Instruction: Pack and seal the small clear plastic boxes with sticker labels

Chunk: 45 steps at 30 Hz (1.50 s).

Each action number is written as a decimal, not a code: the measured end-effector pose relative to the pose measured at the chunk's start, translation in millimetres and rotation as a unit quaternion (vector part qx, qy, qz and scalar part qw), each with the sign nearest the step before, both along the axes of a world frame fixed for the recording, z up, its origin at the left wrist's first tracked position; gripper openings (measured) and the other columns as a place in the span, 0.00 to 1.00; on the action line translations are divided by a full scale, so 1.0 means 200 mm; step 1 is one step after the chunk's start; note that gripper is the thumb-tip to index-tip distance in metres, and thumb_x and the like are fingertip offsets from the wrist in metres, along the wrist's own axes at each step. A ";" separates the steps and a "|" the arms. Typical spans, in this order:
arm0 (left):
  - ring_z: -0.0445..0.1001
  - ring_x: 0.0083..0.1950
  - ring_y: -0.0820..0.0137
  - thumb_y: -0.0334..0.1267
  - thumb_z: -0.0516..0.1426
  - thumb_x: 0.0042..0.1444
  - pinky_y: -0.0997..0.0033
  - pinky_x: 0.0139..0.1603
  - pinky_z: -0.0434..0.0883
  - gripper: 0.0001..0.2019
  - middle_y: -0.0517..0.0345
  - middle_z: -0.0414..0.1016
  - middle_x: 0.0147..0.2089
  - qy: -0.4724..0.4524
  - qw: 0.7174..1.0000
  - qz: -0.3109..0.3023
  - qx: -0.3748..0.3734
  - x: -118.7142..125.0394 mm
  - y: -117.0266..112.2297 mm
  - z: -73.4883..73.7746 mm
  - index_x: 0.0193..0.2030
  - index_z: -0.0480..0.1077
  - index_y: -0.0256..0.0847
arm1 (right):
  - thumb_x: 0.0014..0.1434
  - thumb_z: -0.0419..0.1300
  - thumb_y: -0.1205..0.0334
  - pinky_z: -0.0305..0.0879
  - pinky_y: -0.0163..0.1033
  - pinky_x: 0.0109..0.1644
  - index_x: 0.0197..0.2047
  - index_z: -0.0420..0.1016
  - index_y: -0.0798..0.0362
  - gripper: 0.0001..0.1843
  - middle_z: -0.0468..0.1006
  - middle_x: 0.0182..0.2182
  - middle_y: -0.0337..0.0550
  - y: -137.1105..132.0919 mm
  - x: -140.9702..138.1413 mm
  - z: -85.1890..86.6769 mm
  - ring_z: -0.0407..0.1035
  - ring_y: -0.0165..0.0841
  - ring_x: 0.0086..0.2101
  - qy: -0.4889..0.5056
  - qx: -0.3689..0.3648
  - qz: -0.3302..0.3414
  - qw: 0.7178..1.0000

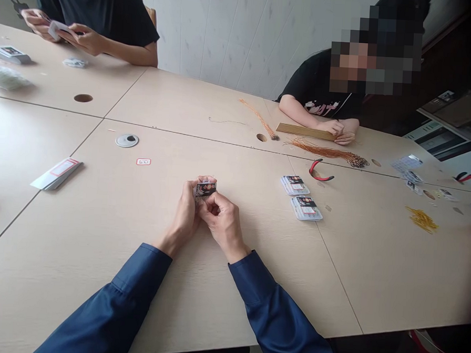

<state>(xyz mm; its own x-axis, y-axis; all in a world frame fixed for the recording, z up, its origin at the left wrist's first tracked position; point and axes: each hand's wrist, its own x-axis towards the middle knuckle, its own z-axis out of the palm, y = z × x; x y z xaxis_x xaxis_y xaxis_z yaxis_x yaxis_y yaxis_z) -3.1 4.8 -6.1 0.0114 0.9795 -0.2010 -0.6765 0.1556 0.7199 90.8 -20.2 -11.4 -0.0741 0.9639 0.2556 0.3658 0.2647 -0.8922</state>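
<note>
My left hand (185, 208) is closed around a small flat pack with a black printed label (206, 188), held upright just above the table. With its fingers bent and pressed together, my right hand (224, 218) pinches the lower edge of the same pack. Its fingertips cover part of the label, so anything smaller between them is hidden. To the right of my hands lie two stacks of clear plastic packs with similar black labels, a farther stack (294, 185) and a nearer stack (306, 208).
Left lies a pile of pale cards (56, 174); a red-edged sticker (143, 161) is ahead. Red-handled pliers (321, 173), orange wire bundles (327, 151) and yellow strips (421, 220) lie right. Across the table (197, 301), one person holds a white card (59, 29), another a wooden strip (304, 132).
</note>
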 end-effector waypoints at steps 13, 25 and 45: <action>0.72 0.37 0.70 0.38 0.48 0.60 0.74 0.40 0.70 0.15 0.54 0.74 0.37 -0.007 1.000 0.004 -0.006 -0.01 0.00 -0.01 0.37 0.75 0.36 | 0.58 0.58 0.61 0.58 0.32 0.29 0.25 0.62 0.50 0.12 0.65 0.22 0.33 0.00 0.02 0.00 0.58 0.27 0.24 -0.003 0.010 0.019 1.000; 0.73 0.36 0.72 0.36 0.49 0.57 0.77 0.36 0.70 0.14 0.54 0.75 0.38 -0.039 0.998 0.010 -0.041 0.00 0.01 0.01 0.36 0.76 0.35 | 0.59 0.56 0.61 0.57 0.33 0.30 0.26 0.60 0.50 0.12 0.63 0.22 0.33 0.01 0.01 -0.01 0.58 0.27 0.25 -0.013 0.027 -0.001 1.000; 0.76 0.32 0.67 0.39 0.52 0.54 0.69 0.33 0.73 0.12 0.52 0.76 0.33 -0.144 0.987 -0.061 -0.041 -0.04 0.02 0.03 0.36 0.74 0.36 | 0.65 0.53 0.53 0.59 0.32 0.27 0.30 0.69 0.52 0.15 0.67 0.19 0.34 -0.04 0.02 0.00 0.60 0.27 0.21 0.006 0.022 -0.103 0.994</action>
